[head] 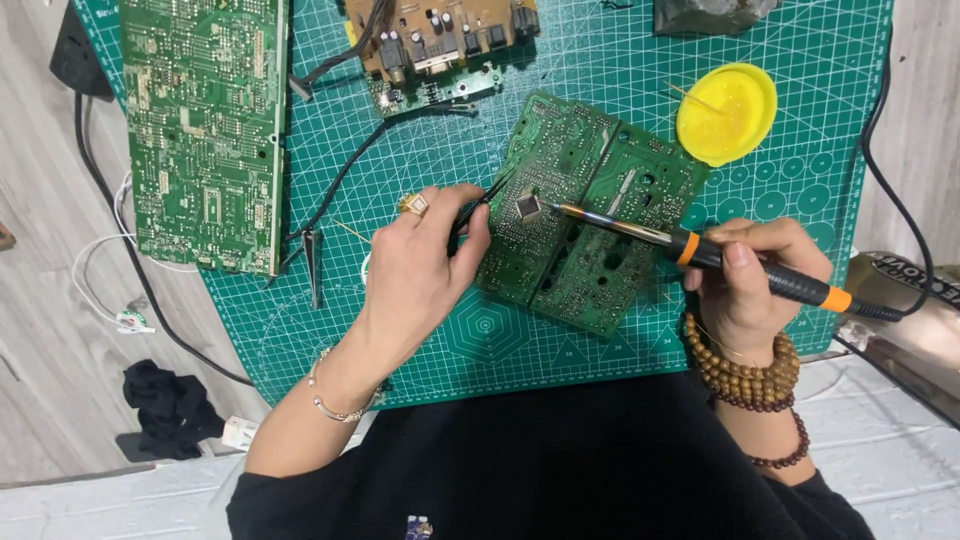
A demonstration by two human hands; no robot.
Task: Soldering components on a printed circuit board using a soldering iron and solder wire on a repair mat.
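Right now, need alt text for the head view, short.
Seen from above, the right hand holds a black-and-orange soldering iron with its tip at a square chip on a green circuit board, while the left hand grips black tweezers beside that chip. Everything lies on a green gridded cutting mat, near a round yellow dish.

Large green board point(205, 130): we see its top cut off by the picture's upper edge.
Brown board point(440, 35): likewise cropped at the top.
Grey object point(712, 14), mat's far right corner: mostly out of frame; kind untellable.
Tweezer tips point(500, 187): too fine to tell.
Cutting mat point(480, 340): our sleeves hide its near edge.
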